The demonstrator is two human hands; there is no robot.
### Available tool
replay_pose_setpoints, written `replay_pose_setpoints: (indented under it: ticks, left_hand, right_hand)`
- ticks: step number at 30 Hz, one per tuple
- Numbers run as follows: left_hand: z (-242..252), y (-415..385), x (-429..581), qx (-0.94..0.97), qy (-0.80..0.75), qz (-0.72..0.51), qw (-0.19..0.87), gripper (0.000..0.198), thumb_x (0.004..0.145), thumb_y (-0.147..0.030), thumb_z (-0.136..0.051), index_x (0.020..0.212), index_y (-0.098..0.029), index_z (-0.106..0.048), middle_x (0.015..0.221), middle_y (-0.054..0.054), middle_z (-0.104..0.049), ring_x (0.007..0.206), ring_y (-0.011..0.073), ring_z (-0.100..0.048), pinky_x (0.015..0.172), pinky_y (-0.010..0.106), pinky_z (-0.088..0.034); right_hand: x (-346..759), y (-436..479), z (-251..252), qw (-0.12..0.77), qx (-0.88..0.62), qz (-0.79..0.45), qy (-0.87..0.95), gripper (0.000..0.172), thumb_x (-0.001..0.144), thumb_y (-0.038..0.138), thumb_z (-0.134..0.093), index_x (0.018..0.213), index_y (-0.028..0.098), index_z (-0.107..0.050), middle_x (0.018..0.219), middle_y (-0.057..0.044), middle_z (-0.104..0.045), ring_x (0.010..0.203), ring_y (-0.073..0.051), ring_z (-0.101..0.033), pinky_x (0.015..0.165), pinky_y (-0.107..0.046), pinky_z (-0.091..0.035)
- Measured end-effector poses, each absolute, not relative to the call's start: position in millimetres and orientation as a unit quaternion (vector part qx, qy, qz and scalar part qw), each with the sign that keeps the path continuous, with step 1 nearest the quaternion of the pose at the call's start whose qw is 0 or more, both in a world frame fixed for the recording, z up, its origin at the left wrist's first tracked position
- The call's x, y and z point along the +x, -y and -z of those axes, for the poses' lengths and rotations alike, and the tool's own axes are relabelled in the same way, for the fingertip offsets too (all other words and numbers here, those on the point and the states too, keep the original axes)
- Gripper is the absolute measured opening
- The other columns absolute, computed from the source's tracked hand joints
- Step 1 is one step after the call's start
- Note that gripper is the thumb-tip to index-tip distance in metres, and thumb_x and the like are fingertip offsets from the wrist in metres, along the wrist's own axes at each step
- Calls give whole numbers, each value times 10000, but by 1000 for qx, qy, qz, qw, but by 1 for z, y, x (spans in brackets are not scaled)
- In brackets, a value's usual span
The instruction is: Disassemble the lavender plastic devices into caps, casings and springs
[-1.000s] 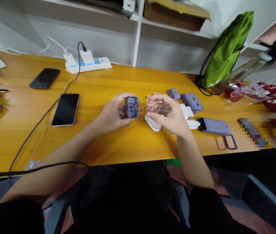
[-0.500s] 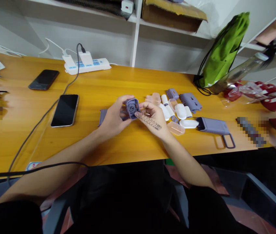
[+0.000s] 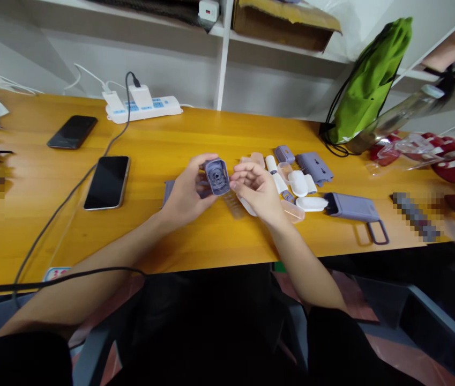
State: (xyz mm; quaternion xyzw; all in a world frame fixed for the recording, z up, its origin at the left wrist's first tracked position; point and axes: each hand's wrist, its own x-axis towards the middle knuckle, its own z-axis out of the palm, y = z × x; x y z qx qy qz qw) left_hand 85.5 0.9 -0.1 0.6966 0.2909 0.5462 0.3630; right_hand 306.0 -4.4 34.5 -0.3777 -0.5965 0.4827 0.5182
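My left hand [image 3: 185,194] is wrapped round a purple-grey housing [image 3: 218,178], whose open end faces me and shows dark round parts inside. Close to its right side is my right hand [image 3: 258,188], fingers loosely curled and apart, with nothing seen in them. A blurred coil spring [image 3: 234,206] shows below the housing, between the hands. Behind and right of my right hand lie white pieces [image 3: 298,184], a clear pinkish cover [image 3: 292,212] and a small purple part [image 3: 284,155]. Another purple piece [image 3: 168,192] is partly hidden behind my left hand.
A purple case with a loop [image 3: 351,208] and a ribbed purple piece [image 3: 314,168] lie to the right. Two phones [image 3: 107,182], a cable and a power strip [image 3: 147,109] are left. A green bag [image 3: 372,86] and bottle [image 3: 396,120] stand back right.
My right hand has moved slightly off the housing and its fingers have loosened. The spring, earlier seen over my right hand, now shows blurred below the housing. The housing has tilted a little.
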Motion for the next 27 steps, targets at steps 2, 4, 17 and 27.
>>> replay_pose_setpoints:
  ticks: [2,4,17,27]
  left_hand:
    - [-1,-2,84,701,-281,-542,369,842,860,-197,-916,1611,-318,-556,1380,107,-708,1087,241,-792,842,340,-714]
    - [-2,-1,84,705,-279,-532,376,863,862,-180,-900,1637,-331,-551,1392,104,-705,1079,232,-786,857,338,-702]
    - [-4,-2,81,672,-213,-515,488,959,884,-263,-977,1714,-459,-539,1477,86,-693,991,194,-740,720,272,-648]
    - [-8,-1,88,626,-216,-530,530,859,833,-302,-1049,1470,-365,-477,1333,41,-768,902,138,-736,779,261,-628]
  right_hand:
    - [313,4,-38,535,-388,-462,591,335,913,484,-924,1110,276,-750,1000,-21,-763,858,-176,-709,719,-326,-595]
    - [320,5,-44,549,-394,-447,587,292,986,539,-858,1078,275,-773,979,-16,-769,785,-155,-688,657,-309,-566]
    - [308,10,-77,467,-395,-297,733,205,1014,422,-843,1125,259,-787,1146,-39,-798,924,-187,-731,748,-337,-584]
    - [306,-5,-42,502,-349,-473,635,520,891,527,-963,1286,299,-713,1199,-46,-787,1096,-228,-765,1082,-454,-669]
